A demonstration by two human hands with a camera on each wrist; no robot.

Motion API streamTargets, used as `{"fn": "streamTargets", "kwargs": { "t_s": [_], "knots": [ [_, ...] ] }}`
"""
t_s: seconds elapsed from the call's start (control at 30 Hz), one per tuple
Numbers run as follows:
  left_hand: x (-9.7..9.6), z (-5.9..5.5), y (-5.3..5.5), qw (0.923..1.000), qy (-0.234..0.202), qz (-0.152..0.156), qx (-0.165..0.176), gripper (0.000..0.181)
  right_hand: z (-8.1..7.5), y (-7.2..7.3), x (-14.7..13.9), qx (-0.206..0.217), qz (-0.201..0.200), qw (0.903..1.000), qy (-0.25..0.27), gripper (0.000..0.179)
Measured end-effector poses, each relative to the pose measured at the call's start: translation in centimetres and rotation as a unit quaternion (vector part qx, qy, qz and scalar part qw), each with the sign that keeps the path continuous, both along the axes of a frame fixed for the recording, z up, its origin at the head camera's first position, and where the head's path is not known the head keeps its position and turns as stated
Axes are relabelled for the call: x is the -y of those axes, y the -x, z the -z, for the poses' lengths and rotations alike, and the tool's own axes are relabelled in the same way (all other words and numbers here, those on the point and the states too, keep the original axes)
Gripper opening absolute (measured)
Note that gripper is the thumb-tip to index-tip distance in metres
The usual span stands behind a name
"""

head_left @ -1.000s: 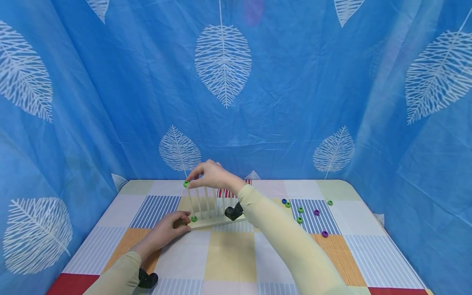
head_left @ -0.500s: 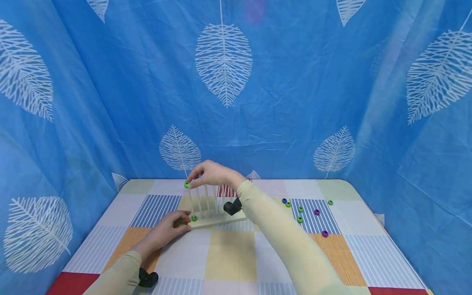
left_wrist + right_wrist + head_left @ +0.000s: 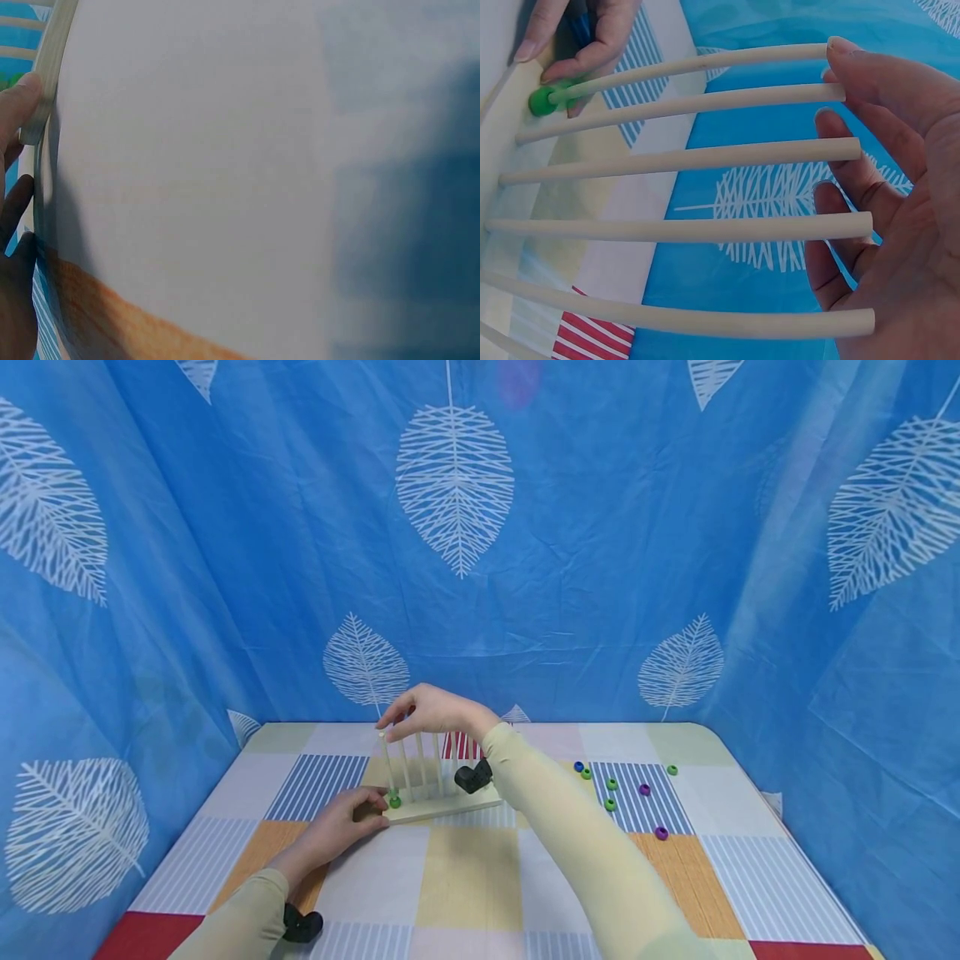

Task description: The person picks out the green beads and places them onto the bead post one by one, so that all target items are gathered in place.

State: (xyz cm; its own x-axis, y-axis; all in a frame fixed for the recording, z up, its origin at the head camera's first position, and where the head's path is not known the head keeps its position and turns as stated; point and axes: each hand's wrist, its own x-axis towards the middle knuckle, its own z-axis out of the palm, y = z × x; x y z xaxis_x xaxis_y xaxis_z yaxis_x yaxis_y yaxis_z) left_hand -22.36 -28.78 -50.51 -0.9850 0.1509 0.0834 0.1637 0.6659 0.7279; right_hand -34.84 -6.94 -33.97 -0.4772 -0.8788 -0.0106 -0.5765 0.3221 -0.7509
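Note:
A pale wooden peg rack (image 3: 450,807) with a row of upright pegs stands on the table, left of centre. My left hand (image 3: 347,821) holds the near left end of its base between thumb and fingers. At the top of the leftmost peg (image 3: 697,67) is my right hand (image 3: 435,708), fingers spread with no bead between them. In the right wrist view the thumb lies right at that peg's tip. A green bead (image 3: 543,102) sits at the peg's foot, and a blurred green bead (image 3: 571,89) is around the peg just above it.
Loose beads lie on the checked tablecloth to the right: a blue bead (image 3: 578,767), several green ones such as a green bead (image 3: 672,770), and a purple bead (image 3: 662,833) nearer the front. A blue leaf-print curtain (image 3: 562,568) hangs behind the table.
My right hand has let go of the green bead it held at the top of the leftmost peg, and the bead has dropped down the peg. The left hand stays in place.

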Motion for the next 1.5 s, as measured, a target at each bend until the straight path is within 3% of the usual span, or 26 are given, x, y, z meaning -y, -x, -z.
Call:
{"fn": "streamTargets", "kwargs": {
  "t_s": [0.47,0.8,1.5],
  "knots": [
    [-0.2,0.1,0.1,1.0,-0.004,-0.005,0.004,0.014,-1.2,0.3,-3.0,0.0,0.008,0.9982,0.059,0.029],
    [-0.2,0.1,0.1,0.9998,0.004,-0.019,0.003,0.014,-2.1,0.5,-7.4,0.005,0.065,0.9934,0.094,0.029],
    [-0.2,0.0,-0.1,0.9996,0.014,-0.023,0.009,0.015,-1.9,0.1,-12.9,0.001,0.13,0.9893,0.067,0.024]
  ]
}}
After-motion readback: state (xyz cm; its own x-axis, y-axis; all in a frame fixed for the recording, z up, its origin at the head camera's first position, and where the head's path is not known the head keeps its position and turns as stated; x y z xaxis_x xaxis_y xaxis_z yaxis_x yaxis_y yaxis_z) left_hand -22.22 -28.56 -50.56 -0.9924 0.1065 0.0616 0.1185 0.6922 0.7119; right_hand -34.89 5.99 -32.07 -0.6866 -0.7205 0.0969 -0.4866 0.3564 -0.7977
